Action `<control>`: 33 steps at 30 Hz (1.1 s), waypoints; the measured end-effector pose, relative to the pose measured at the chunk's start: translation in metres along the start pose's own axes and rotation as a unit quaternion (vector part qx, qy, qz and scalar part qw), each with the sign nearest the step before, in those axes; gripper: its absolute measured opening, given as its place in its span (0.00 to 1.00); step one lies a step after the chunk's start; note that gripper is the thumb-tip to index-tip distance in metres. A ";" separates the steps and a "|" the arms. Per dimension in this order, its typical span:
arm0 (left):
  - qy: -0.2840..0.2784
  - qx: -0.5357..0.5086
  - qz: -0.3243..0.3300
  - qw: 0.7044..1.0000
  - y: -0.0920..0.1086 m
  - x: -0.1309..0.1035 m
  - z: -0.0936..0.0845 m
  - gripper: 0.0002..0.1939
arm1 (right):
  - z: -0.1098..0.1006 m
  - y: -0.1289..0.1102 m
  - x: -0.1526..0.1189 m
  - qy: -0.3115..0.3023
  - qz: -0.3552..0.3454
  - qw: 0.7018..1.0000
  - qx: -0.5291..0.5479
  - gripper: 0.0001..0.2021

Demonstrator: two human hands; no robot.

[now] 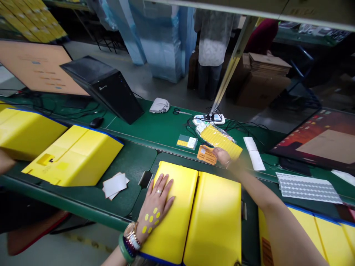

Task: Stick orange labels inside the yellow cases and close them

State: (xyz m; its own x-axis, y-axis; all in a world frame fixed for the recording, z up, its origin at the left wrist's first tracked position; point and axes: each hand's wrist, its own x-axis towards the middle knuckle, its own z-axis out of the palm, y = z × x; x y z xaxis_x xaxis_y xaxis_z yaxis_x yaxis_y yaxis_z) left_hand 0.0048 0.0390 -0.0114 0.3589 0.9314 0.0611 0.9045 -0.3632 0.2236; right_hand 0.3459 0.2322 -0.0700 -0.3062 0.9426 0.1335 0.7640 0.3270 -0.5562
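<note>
My left hand (156, 203) lies flat on a yellow panelled casing (215, 214), fingers stretched out over its left half. Several small yellow oval stickers dot the back of this hand. Farther forward, the fingers of my right hand (222, 156) are pinched at the right edge of an orange printed label (206, 154), which rests on the green bench. Right behind that hand is a clear bag of yellow sticker sheets (220, 139). A small packet with yellow stickers (187, 142) sits left of the label. Whether the label is one sheet or a stack, I cannot tell.
Another yellow casing (74, 157) stands at the left, near white cards (115, 185). A black computer tower (105, 88), scissors (180, 111), a power strip (209, 119) and a grey sticker sheet (307, 187) are on the bench. A person (213, 40) stands beyond it.
</note>
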 end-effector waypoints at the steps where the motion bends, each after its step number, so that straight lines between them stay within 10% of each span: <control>1: 0.001 -0.013 -0.002 1.000 -0.001 -0.001 0.001 0.27 | -0.005 -0.001 0.005 0.003 0.003 1.000 -0.008 0.18; 8: 0.110 -0.271 -0.127 0.948 0.003 -0.001 0.000 0.18 | -0.048 -0.069 -0.022 0.109 -0.073 0.991 -0.039 0.15; 14: 0.045 -0.691 -0.331 0.641 0.027 -0.012 -0.038 0.28 | -0.048 -0.166 -0.117 0.088 -0.250 0.963 0.046 0.04; 16: -0.011 -0.736 -0.350 0.579 0.027 -0.029 -0.045 0.25 | -0.039 -0.188 -0.146 0.070 -0.297 0.951 0.056 0.06; 23: -0.056 -0.708 -0.395 0.583 0.009 -0.099 -0.033 0.19 | -0.006 -0.235 -0.214 -0.009 -0.297 0.952 0.073 0.05; 33: 0.115 -0.625 -0.360 0.683 -0.055 -0.104 -0.071 0.15 | 0.031 -0.255 -0.253 -0.041 -0.204 0.977 -0.037 0.06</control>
State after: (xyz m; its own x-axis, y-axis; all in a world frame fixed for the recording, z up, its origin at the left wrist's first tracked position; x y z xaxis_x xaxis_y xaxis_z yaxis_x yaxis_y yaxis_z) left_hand -0.0985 -0.0366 0.0389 -0.2507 0.8890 -0.3831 -0.1286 0.3617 0.9234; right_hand 0.2109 -0.0913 0.0124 -0.6357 0.7255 0.2637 0.6078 0.6810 -0.4085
